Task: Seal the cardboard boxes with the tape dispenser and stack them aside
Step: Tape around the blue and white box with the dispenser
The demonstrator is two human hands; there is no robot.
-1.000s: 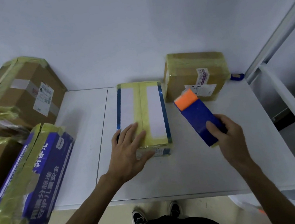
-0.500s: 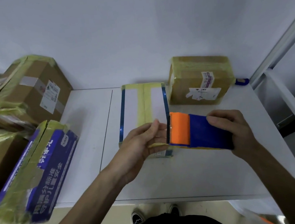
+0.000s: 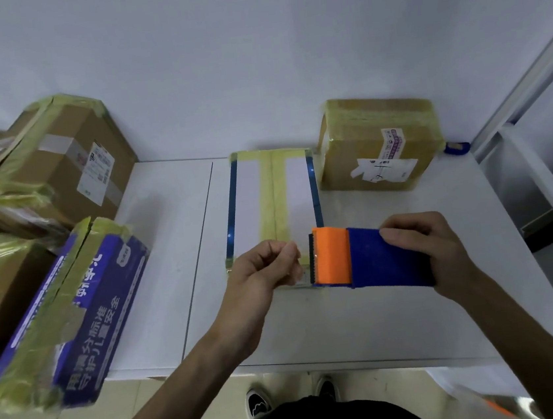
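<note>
Over the near end of the flat white-topped, yellow-taped cardboard box [image 3: 249, 202] mid-table, the right hand [image 3: 429, 254] grasps the blue-and-orange plastic tape dispenser [image 3: 367, 258], while the left hand [image 3: 266, 274] pinches clenched fingers beside its orange head, contents unclear.

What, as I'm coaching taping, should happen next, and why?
Probably draw tape out and press it onto the white box: the left hand seems to pinch the tape end beside the tape dispenser, which the right hand holds.
</note>
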